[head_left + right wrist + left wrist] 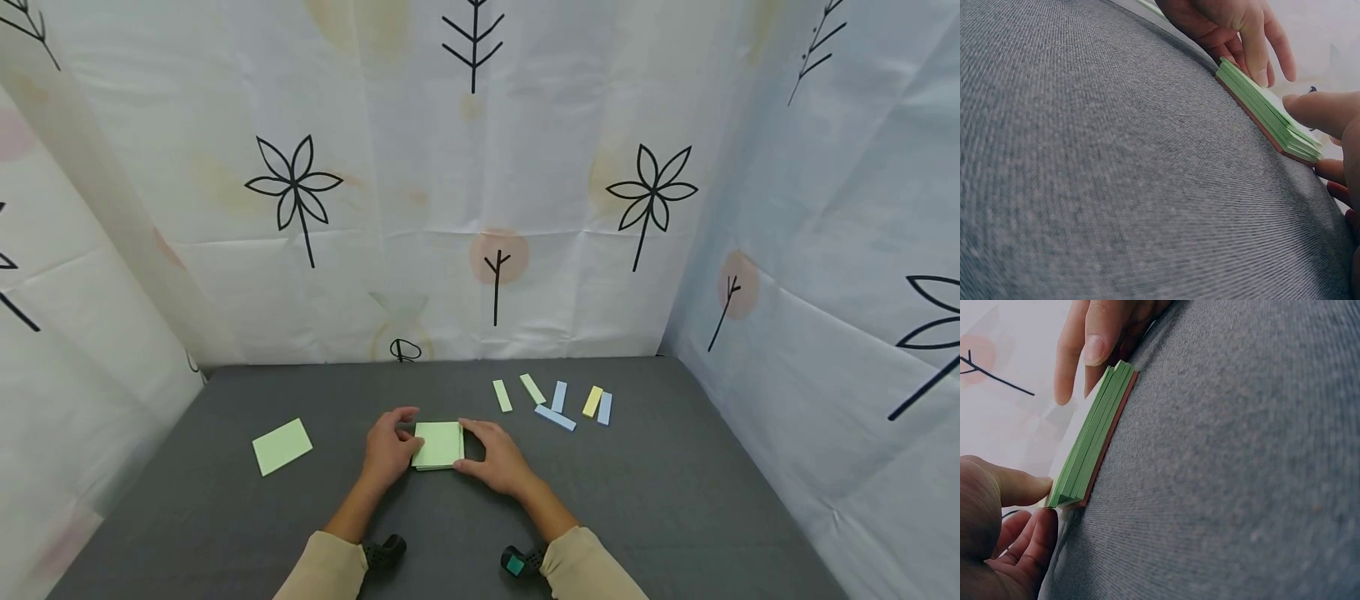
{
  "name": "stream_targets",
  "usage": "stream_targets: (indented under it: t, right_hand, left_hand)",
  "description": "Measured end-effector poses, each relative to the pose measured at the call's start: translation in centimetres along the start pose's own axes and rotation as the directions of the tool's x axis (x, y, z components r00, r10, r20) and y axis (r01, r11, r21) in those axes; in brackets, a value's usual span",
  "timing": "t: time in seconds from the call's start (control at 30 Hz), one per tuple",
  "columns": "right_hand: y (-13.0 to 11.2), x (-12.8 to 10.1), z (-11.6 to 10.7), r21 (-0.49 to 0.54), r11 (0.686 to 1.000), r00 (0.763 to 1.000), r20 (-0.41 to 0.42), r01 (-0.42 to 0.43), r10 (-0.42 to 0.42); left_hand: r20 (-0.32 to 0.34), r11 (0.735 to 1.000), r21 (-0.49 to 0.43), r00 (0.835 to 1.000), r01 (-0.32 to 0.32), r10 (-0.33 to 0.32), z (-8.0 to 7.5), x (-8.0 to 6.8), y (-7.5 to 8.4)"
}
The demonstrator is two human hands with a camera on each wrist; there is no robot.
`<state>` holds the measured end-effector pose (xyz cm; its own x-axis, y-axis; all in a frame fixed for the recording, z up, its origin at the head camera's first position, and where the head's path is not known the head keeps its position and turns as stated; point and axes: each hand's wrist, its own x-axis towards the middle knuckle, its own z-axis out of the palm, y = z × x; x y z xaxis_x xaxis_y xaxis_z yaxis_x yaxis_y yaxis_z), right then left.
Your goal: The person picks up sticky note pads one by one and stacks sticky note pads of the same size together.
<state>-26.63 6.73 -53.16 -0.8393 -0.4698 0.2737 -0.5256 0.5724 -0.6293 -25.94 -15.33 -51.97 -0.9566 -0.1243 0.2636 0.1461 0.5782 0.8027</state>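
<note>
A neat stack of square, light green sticky notes lies flat on the grey cloth. Both wrist views show its layered edges, slightly uneven, over a reddish-brown bottom layer. At the left side my left hand holds the stack's edge, its thumb on the near part of that side and its fingers curled beyond. Across the right side, my right hand grips the stack with the thumb at the near corner and the index finger at the far corner.
One loose green sheet lies to the left. Beyond the right hand are scattered narrow paper strips: green, blue and yellow. White printed curtains enclose the back and sides of the grey table.
</note>
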Motion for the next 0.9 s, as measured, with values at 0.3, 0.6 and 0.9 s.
stream_targets:
  t: [0.3, 0.6, 0.9]
  right_hand:
    - [-0.15, 0.03, -0.04, -0.031, 0.999, 1.0, 0.011, -0.015, 0.015]
    - [-0.09, 0.1, 0.04, -0.035, 0.999, 1.0, 0.0, -0.003, 0.003]
    - [-0.29, 0.07, 0.08, -0.032, 0.999, 1.0, -0.014, 0.007, -0.008]
  left_hand:
    - [0.005, 1.0, -0.001, 1.0, 0.01, -0.01, 0.34, -0.09, 0.23]
    - [-0.002, 1.0, -0.012, 1.0, -0.005, 0.005, 0.5, -0.03, -0.01]
    - [0.006, 1.0, -0.006, 1.0, -0.004, 0.004, 0.47, -0.09, -0.06]
